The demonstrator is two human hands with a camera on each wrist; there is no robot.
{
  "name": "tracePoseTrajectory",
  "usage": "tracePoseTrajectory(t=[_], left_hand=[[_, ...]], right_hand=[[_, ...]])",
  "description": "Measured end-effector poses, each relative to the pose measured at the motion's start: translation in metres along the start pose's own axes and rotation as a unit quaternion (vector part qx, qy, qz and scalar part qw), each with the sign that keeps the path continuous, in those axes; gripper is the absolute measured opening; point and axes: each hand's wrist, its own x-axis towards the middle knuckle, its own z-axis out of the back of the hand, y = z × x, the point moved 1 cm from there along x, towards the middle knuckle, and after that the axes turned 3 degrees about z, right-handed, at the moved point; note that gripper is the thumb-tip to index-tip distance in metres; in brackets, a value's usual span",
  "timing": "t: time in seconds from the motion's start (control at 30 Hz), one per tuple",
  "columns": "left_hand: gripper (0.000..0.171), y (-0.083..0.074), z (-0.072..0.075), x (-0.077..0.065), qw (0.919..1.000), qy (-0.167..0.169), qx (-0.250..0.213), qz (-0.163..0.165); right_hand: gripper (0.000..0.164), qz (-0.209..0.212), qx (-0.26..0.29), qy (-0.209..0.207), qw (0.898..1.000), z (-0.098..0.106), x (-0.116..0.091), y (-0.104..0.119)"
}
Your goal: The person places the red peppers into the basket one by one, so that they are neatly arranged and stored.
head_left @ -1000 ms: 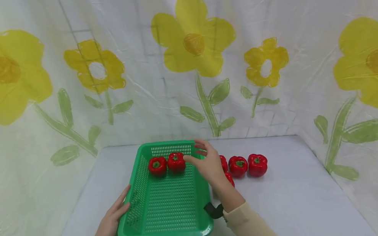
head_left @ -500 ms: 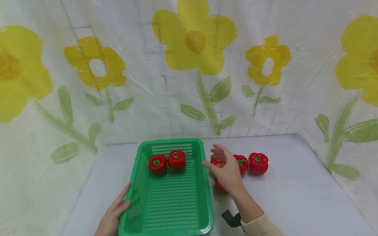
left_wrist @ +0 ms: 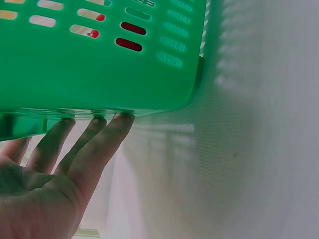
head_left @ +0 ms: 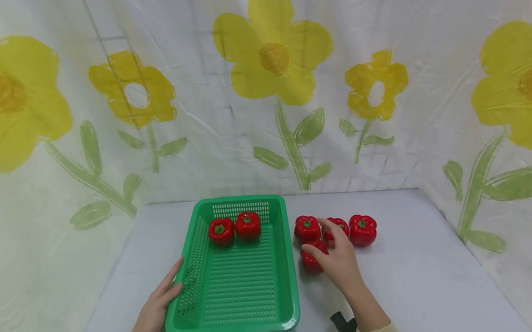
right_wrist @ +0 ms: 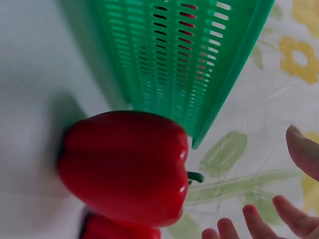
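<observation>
A green plastic basket (head_left: 293, 271) holds two red bell peppers, one (head_left: 221, 232) beside the other (head_left: 248, 226), near its far end. My left hand (head_left: 152, 313) touches the basket's left side with extended fingers; in the left wrist view its fingertips (left_wrist: 123, 119) rest under the rim. My right hand (head_left: 341, 261) hovers over the loose peppers right of the basket, thumb and fingers apart with nothing between them. Closest to it is the front red bell pepper (head_left: 311, 262), large in the right wrist view (right_wrist: 124, 167). The hand partly covers another pepper (head_left: 335, 224).
Behind the front pepper sits another bell pepper (head_left: 307, 227), and one more (head_left: 362, 230) lies to the far right of the group. All rest on a white table (head_left: 418, 269). A white curtain (head_left: 216, 155) with yellow flowers hangs behind.
My right hand has moved from above the basket's right rim, rightward and nearer, over the loose peppers. The left hand and the peppers look unmoved.
</observation>
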Motion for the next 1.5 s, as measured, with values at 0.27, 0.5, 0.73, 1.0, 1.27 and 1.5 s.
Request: tracePoseTrajectory(t=[0.27, 0.5, 0.73, 1.0, 1.27, 1.5], left_hand=[[0.060, 0.000, -0.001, 0.001, 1.0000, -0.001, -0.004, 0.003], [0.059, 0.000, 0.000, 0.000, 1.0000, -0.002, -0.004, 0.005], [0.060, 0.001, 0.001, 0.002, 1.0000, -0.004, 0.001, 0.003], [0.061, 0.002, 0.001, -0.001, 0.9998, -0.006, -0.006, 0.016], [0.060, 0.001, 0.000, 0.000, 1.0000, -0.003, -0.003, 0.007], [0.060, 0.001, 0.000, 0.001, 1.0000, 0.001, -0.005, -0.001]], right_hand=[[0.081, -0.046, -0.047, 0.053, 0.996, 0.004, -0.008, -0.013], [0.084, -0.073, -0.068, 0.074, 0.992, 0.001, -0.013, -0.025], [0.084, -0.084, -0.057, 0.101, 0.990, -0.002, -0.012, -0.038], [0.082, -0.103, -0.052, 0.090, 0.989, -0.004, -0.013, -0.044], [0.084, -0.110, -0.061, 0.086, 0.988, -0.004, -0.013, -0.049], [0.081, -0.119, -0.039, 0.093, 0.988, -0.003, -0.016, -0.052]])
